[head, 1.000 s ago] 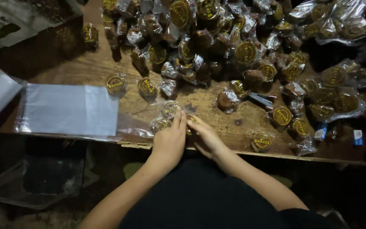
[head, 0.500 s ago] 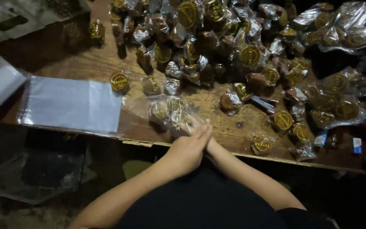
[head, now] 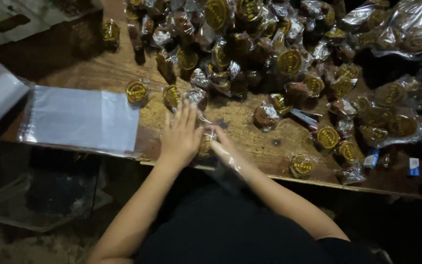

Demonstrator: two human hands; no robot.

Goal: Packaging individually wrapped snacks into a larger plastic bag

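Centre frame, table edge: left hand (head: 180, 134) flat, fingers spread, pressing clear bag (head: 206, 139) of wrapped sweets. Right hand (head: 222, 145) mostly inside bag film; its grip cannot be made out. Bag contents largely hidden.

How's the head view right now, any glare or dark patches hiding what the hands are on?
Head view: dim and warm, corners nearly black; glare on the clear bags and wrapped sweets; left hand sharp, right hand veiled by shiny plastic, the piece between them unclear.
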